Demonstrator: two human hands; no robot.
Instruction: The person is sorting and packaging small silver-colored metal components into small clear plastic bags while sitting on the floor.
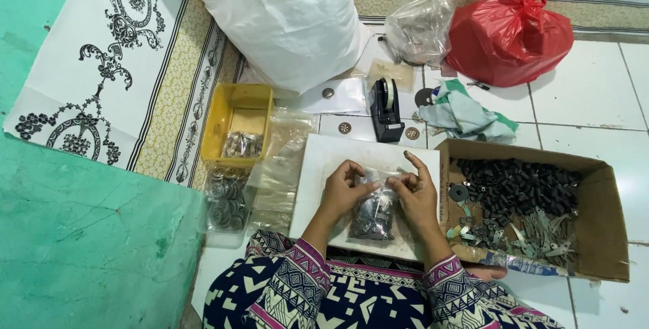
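Observation:
A small clear plastic bag [374, 215] filled with dark metal parts lies on a white board [318, 167] in front of me. My left hand [343, 188] and my right hand [414, 190] both pinch the bag's top edge, fingers meeting over its mouth. The bag's lower part rests on the board between my wrists.
A cardboard box [605, 214] of black parts and metal pieces sits at right. A black tape dispenser [386, 109] stands behind the board. A yellow tray [230, 109], packed bags [226, 197] and empty clear bags [280, 167] lie left. White sack [291, 18] and red bag [508, 31] behind.

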